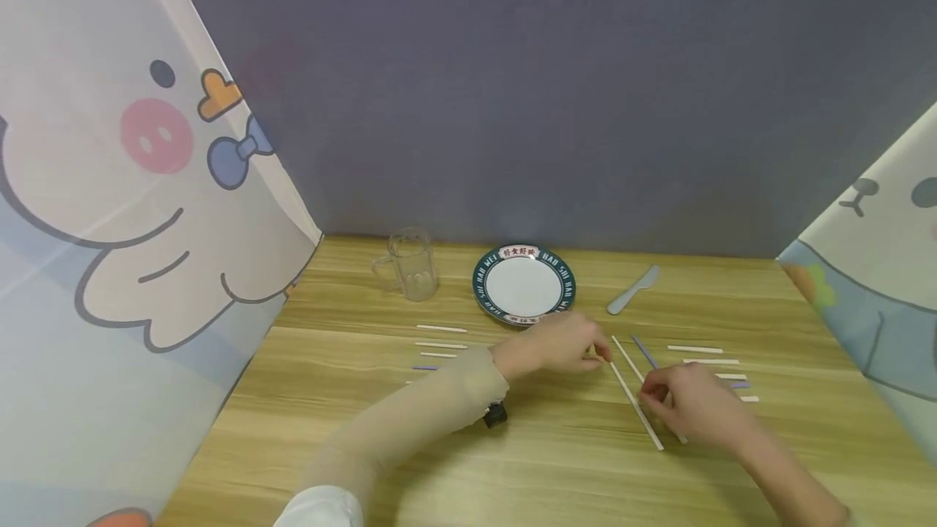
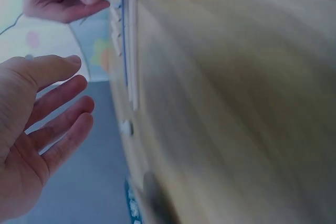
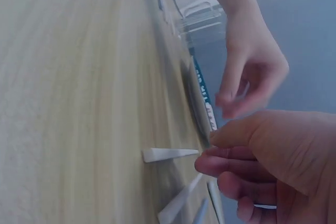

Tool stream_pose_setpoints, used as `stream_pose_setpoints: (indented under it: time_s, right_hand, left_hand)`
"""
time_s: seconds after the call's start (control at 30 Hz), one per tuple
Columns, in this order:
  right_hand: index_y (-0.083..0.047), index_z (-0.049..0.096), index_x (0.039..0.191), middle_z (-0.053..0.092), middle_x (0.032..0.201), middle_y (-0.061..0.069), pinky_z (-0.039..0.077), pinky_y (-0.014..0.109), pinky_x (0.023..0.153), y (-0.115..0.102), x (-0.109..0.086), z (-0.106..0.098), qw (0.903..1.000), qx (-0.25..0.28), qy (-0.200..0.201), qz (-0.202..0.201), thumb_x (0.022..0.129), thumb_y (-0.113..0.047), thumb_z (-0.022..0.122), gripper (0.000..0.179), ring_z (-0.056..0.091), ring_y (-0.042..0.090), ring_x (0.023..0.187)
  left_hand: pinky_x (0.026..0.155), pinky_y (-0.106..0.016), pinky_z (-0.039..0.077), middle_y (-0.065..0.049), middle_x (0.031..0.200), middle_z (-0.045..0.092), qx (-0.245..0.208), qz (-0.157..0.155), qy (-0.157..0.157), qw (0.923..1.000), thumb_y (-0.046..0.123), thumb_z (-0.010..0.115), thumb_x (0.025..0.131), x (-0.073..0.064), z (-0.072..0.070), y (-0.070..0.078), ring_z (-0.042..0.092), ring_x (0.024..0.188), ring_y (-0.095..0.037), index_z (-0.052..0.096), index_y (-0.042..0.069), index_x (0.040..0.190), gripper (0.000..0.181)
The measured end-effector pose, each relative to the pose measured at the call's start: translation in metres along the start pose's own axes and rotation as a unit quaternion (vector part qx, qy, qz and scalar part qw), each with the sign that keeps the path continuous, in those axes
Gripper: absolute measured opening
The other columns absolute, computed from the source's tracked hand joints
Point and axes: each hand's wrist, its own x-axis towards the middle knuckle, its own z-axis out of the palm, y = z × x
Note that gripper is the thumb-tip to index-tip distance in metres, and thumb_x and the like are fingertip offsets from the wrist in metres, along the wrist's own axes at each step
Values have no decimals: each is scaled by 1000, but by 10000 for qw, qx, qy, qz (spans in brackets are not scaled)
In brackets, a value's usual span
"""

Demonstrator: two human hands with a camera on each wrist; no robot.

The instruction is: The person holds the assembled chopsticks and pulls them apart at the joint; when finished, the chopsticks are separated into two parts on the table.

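In the head view my left hand (image 1: 560, 344) hovers by the far end of a long white stick (image 1: 637, 407) lying on the wooden table. The left wrist view shows this hand (image 2: 47, 129) with loosely bent fingers and nothing between them. My right hand (image 1: 691, 402) is low over a second white stick (image 1: 627, 359) and a purple stick (image 1: 643, 350), covering part of both. Its thumb and forefinger are apart in the left wrist view. The right wrist view has a white stick (image 3: 168, 154) reaching toward the fingertips of this hand (image 3: 283, 161).
Short white and purple sticks lie in rows left (image 1: 442, 346) and right (image 1: 695, 349). Farther back are a clear mug (image 1: 415, 271), a green-rimmed plate (image 1: 479, 283) and a pale knife (image 1: 633, 291). A grey wall (image 1: 556, 104) and printed curtains (image 1: 95, 283) border the table.
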Motion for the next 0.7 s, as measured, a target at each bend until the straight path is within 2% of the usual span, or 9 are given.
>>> stream_pose_setpoints:
  time_s: [0.1, 0.23, 0.43, 0.7]
  right_hand:
    - [-17, 76, 85, 73, 74, -13, 44, 15, 46, 0, 0, 4, 9999, -6, -98, 23, 95, -15, 78, 10, 48, -11, 50]
    - [-20, 73, 80, 69, 71, -16, 45, 16, 48, 3, -1, 9, 9997, -36, -205, -89, 93, -15, 80, 15, 49, -11, 54]
    - [-21, 69, 77, 63, 65, -20, 45, 16, 49, 4, 0, 15, 9995, -160, -224, -143, 91, -18, 83, 20, 48, -11, 54]
    - [-23, 66, 74, 58, 61, -21, 41, 17, 46, -1, 2, 23, 9995, -232, -84, 190, 89, -17, 84, 24, 44, -8, 51]
  left_hand:
    - [84, -9, 51, 16, 112, 79, 60, 96, -76, 9999, 29, 75, 99, 13, 11, 6, 70, 96, 3, 82, 29, 114, 16]
    - [82, -7, 49, 19, 110, 78, 150, 109, -244, 9995, 29, 76, 99, 23, 23, 12, 68, 96, 6, 83, 33, 113, 16]
    - [81, -6, 49, 21, 114, 78, 155, -12, -562, 9983, 26, 77, 98, 29, 35, 20, 67, 101, 8, 82, 35, 115, 20]
    - [74, -10, 50, 19, 99, 75, 597, 83, -533, 9968, 26, 77, 97, 29, 42, 23, 65, 91, 5, 83, 33, 99, 10]
